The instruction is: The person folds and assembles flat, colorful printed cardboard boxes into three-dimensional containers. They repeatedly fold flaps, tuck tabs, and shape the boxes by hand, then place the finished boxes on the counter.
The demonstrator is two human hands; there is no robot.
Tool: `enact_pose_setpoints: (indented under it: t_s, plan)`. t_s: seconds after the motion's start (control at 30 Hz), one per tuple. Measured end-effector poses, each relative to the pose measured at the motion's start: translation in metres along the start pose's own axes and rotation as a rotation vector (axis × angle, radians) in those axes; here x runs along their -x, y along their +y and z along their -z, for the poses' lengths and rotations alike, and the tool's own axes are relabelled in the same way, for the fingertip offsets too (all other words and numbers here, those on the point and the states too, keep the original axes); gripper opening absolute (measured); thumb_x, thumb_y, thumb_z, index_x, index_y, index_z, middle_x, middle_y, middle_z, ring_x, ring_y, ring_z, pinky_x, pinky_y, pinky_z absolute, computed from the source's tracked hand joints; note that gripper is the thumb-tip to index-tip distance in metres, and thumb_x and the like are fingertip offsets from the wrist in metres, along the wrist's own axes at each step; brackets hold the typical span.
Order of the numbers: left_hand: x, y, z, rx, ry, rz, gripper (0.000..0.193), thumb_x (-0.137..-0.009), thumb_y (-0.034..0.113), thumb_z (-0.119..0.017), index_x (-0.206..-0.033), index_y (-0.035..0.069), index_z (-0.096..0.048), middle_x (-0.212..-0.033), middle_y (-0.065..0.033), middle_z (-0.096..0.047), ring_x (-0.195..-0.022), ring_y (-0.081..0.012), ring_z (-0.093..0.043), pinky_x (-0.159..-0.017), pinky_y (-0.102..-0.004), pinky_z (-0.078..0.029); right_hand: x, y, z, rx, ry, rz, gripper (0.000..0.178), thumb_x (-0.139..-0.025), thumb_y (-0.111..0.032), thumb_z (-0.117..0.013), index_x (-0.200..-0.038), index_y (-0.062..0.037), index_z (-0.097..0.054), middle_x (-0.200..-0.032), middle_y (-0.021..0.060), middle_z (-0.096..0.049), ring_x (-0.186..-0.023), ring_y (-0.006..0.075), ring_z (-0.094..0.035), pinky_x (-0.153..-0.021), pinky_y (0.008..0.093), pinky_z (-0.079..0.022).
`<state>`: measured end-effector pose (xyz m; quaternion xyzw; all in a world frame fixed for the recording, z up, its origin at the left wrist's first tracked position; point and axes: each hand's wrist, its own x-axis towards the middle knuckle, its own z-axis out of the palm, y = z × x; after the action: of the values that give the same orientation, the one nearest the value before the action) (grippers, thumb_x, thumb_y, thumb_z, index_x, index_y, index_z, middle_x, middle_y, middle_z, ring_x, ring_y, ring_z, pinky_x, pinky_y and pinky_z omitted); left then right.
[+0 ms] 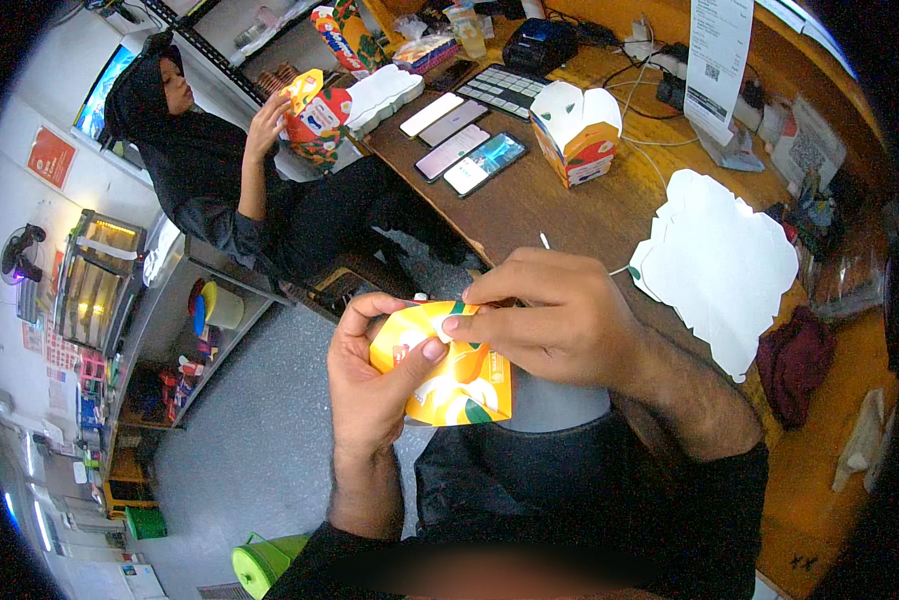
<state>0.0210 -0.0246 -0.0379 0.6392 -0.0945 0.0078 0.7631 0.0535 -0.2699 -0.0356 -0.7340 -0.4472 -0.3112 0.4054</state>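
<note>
Between both my hands is a yellow food carton (485, 385) with orange and green print, partly folded. My left hand (370, 370) grips its left side, thumb across the front. My right hand (555, 315) pinches the carton's top edge with thumb and fingers; the fold under those fingers is hidden. In front of me on the wooden desk stands a folded takeaway carton (576, 130) with white inner flaps. To my right lies a stack of flat white carton blanks (715, 265).
Several phones (485, 165) and a keyboard (503, 90) lie on the wooden desk (570, 220). At the left, another person (220, 180) holds a red and yellow carton (318, 115). More white blanks (385, 95) are near them. A paper receipt (720, 70) hangs at right; a green bin (260, 565) is on the floor.
</note>
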Motion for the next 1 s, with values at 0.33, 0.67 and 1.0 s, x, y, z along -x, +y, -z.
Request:
enact_pose_setpoints:
  t_s: [0.33,0.67,1.0]
  plan:
    - [0.004,0.0,-0.006,0.127,0.007,-0.032,0.048,-0.092,-0.006,-0.085,-0.129,0.004,-0.056,-0.122,-0.0157,-0.076,-0.106,-0.0197,-0.076,-0.092,-0.035,-0.065,0.005,-0.008,-0.005,0.032,0.034,0.01,0.033,-0.082,0.0,-0.083,-0.115,-0.007,-0.082,-0.113,0.0138,-0.076,-0.094,0.0281,-0.077,-0.081,0.0398,-0.064]
    - [0.008,0.005,-0.005,0.094,-0.05,-0.065,0.046,-0.093,-0.006,-0.083,-0.129,0.005,-0.055,-0.125,-0.0162,-0.075,-0.109,-0.0202,-0.076,-0.092,-0.0345,-0.064,0.006,-0.015,-0.006,0.011,0.078,-0.018,0.029,-0.082,0.0,-0.083,-0.11,-0.0029,-0.08,-0.113,0.0167,-0.077,-0.103,0.0328,-0.081,-0.088,0.0419,-0.068]
    - [0.006,0.003,-0.006,0.161,-0.004,-0.042,0.038,-0.098,-0.003,-0.079,-0.127,0.007,-0.056,-0.123,-0.0139,-0.075,-0.109,-0.0189,-0.074,-0.093,-0.0341,-0.063,0.003,-0.014,0.008,0.352,-0.098,0.272,0.033,-0.089,-0.012,-0.078,-0.12,-0.0019,-0.079,-0.127,0.0152,-0.076,-0.115,0.0324,-0.079,-0.088,0.0361,-0.068]
